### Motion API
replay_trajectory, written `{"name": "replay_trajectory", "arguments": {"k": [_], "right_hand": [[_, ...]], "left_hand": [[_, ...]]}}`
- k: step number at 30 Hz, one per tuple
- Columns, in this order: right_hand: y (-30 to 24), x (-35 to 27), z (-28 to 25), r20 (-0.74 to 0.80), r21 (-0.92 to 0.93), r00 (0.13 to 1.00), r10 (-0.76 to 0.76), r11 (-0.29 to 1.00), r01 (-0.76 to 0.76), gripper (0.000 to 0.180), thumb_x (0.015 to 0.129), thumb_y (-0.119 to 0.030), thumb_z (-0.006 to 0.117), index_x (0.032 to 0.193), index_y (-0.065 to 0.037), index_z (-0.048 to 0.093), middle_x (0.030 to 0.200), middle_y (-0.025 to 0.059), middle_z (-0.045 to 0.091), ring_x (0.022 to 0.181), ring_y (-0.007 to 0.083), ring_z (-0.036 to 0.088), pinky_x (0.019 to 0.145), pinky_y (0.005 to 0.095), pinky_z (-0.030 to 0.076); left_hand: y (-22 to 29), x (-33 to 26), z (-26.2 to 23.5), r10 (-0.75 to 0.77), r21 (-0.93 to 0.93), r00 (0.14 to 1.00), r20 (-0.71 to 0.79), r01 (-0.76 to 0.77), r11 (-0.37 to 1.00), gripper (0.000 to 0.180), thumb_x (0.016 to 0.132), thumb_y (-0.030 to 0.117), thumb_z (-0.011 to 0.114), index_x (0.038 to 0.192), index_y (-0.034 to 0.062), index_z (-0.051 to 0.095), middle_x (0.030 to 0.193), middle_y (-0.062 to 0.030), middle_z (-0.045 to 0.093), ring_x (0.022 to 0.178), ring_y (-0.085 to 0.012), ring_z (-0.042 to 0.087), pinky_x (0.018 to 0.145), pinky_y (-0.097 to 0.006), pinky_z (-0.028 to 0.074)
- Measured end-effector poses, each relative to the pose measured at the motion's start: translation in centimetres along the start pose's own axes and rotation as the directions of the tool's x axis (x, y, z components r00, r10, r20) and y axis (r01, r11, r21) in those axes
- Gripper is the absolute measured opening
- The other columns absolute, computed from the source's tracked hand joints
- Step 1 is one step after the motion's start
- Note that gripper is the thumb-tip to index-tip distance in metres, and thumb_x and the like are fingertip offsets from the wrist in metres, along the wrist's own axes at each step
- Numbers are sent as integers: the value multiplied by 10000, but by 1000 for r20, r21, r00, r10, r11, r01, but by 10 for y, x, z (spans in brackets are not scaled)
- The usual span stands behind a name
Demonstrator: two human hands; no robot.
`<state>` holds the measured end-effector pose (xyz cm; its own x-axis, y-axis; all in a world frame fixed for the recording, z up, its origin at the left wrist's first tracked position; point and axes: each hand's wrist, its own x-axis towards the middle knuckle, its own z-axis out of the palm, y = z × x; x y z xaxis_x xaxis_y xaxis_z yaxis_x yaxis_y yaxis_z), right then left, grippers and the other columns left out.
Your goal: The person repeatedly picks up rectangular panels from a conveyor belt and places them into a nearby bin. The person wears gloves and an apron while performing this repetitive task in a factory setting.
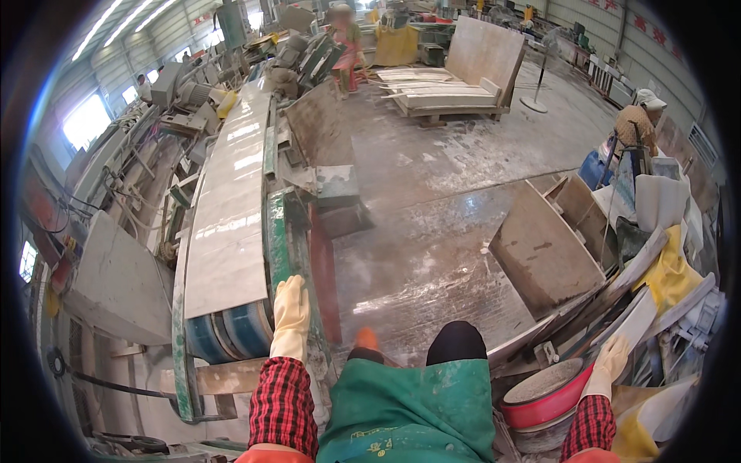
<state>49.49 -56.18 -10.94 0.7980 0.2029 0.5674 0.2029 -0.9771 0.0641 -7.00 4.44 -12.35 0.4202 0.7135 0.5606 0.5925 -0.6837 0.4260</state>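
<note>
My left hand (290, 316), in a cream rubber glove, rests on the green side rail (279, 239) of a conveyor, fingers stretched forward and nothing held. Beside it, a long pale stone slab (226, 255) lies on the belt, wet and shiny, its near end just before the blue roller (235, 333). Low on the right, my right hand (610, 361), gloved alike, closes on the lower end of a pale flat strip (634, 322); its fingertips are only partly visible. Just left of that hand sits a round red tub (544, 397) with a greyish top.
Brown panels (546, 251) lean on the right, beside yellow cloth (675, 270) and several pale strips. A pallet of slabs (444, 92) stands farther back, near a stand fan (536, 85). One person (639, 123) bends at the right; another (345, 50) stands far off.
</note>
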Motion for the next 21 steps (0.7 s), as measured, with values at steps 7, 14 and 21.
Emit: {"name": "replay_trajectory", "arguments": {"k": [7, 14, 21], "right_hand": [[-5, -5, -3, -32, 33, 999, -36, 999, 37, 389, 1036, -273, 537, 1267, 30, 613, 1286, 255, 641, 1195, 418, 596, 1030, 489, 466], [-4, -11, -3, -99, 21, 994, -55, 998, 58, 391, 1034, -267, 537, 1244, 53, 617, 1275, 276, 638, 1191, 437, 592, 1042, 500, 459], [-14, -16, -16, -7, 60, 1000, -30, 998, 30, 421, 1042, -276, 511, 1269, 66, 604, 1308, 290, 615, 1224, 442, 572, 1078, 491, 437]], "left_hand": [[-2, 1, -1, 13, 5, 1000, 11, -13, 1000, 295, 913, 1, 618, 1200, 28, 557, 1039, -172, 659, 1004, -401, 618, 1004, -477, 444], [3, 2, -1, 19, -33, 999, -38, -20, 999, 284, 856, 5, 641, 1138, -1, 605, 1057, -176, 665, 1015, -405, 620, 1002, -462, 447], [2, 0, -4, -5, -23, 1000, -12, 4, 1000, 270, 918, 20, 622, 1186, 11, 591, 1071, -174, 677, 1046, -392, 623, 1046, -469, 436]]}}
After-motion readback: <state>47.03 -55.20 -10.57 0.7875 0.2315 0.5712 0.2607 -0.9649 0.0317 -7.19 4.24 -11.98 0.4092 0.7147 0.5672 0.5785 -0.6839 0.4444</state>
